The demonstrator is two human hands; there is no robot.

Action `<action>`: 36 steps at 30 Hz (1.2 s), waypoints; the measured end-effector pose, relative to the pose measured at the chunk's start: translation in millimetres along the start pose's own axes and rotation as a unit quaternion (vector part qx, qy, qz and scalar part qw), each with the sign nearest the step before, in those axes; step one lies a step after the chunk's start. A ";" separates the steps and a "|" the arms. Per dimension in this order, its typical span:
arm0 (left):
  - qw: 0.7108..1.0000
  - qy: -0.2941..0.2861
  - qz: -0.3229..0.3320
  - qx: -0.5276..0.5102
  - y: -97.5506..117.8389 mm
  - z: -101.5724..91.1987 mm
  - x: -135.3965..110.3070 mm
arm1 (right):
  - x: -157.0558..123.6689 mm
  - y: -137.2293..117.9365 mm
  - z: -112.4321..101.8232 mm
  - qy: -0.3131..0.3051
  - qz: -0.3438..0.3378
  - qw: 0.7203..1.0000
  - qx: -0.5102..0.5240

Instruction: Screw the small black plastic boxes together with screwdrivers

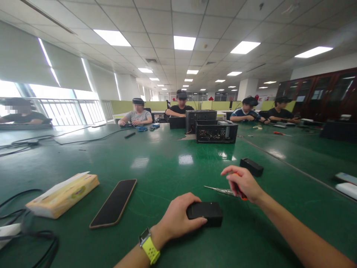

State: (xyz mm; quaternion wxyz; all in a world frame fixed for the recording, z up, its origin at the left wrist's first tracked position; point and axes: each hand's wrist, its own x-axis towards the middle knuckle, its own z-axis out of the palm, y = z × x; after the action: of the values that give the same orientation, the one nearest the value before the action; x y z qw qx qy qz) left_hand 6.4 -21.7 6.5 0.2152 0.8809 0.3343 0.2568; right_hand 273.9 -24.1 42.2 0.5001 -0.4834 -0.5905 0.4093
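My left hand (181, 216), with a yellow-green watch strap (150, 247) at the wrist, grips a small black box-shaped block (209, 213) resting on the green tabletop. The thumb lies along its near side and the fingers curl over its far left end. To the right of the block, my right hand (244, 183) is closed around the needle-nose pliers (223, 191). Their orange-red handles are partly hidden by the fingers, and the slim metal jaws point left above the table. My index finger sticks out, off the handles. A second black block (251, 167) lies just beyond this hand.
On the left are a phone (113, 204), a yellow tissue pack (63, 194) and black cables (33, 238). Open black metal computer cases (216, 132) stand farther back. Several people sit around the table's far side. A red-handled tool (279, 133) lies at the far right.
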 end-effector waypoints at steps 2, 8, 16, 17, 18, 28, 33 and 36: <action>1.000 -0.012 0.014 -0.008 0.5 -0.8 -0.6 | 3.1 -3.3 -7.3 0.069 -0.038 0.986 0.144; 0.999 -0.021 0.033 -0.018 2.3 -0.6 -1.8 | 9.5 0.6 -5.7 0.131 -0.079 0.945 0.288; 0.999 -0.013 0.046 -0.014 1.6 1.2 -3.0 | 3.5 6.0 15.9 0.150 -0.158 0.951 0.221; 0.999 -0.014 0.047 -0.013 1.2 1.2 -3.1 | 3.1 5.2 15.0 0.163 -0.168 0.944 0.234; 0.999 -0.015 0.047 -0.013 0.9 1.2 -3.1 | 3.1 4.5 13.9 0.175 -0.175 0.937 0.246; 0.999 -0.017 0.043 -0.012 1.3 0.5 -2.2 | 3.4 4.5 10.2 0.194 -0.197 0.938 0.208; 0.999 -0.017 0.042 -0.010 1.7 0.2 -2.5 | 2.4 4.0 9.9 0.199 -0.206 0.936 0.206; 0.999 -0.017 0.043 -0.011 1.8 -0.1 -2.6 | 1.4 4.8 10.2 0.202 -0.223 0.938 0.170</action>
State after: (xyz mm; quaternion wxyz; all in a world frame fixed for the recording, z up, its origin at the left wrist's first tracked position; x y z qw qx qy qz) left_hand 5.5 -24.7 6.8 0.2190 0.8963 0.2897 0.2545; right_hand 264.5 -21.8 36.1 0.7623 -0.3198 -0.4907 0.2755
